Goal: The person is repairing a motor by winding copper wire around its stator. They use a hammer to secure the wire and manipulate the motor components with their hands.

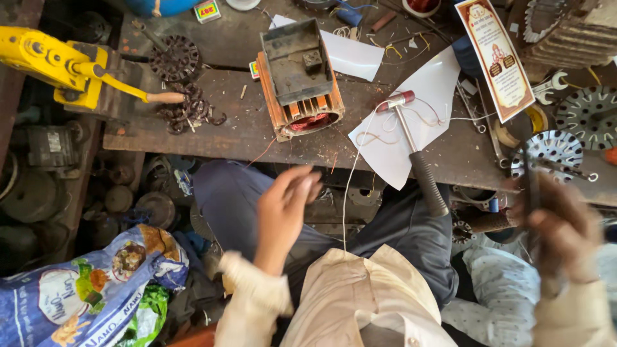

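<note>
Your left hand [286,199] hangs blurred above your lap, fingers curled loosely together, nothing visibly pinched; a thin white thread [350,186] runs just right of it, from your shirt up to the bench. Up ahead of that hand sits the motor stator [301,80], copper windings showing, its dark box-shaped top open. Your right hand [562,225] is blurred too, closed around a dark thin tool [530,186]; what kind, can't tell. Left of that hand, a hammer [414,151] lies on white paper [411,109], its black grip overhanging the bench edge. Far left of your left hand: yellow press [58,64], printed bag [83,289] below.
</note>
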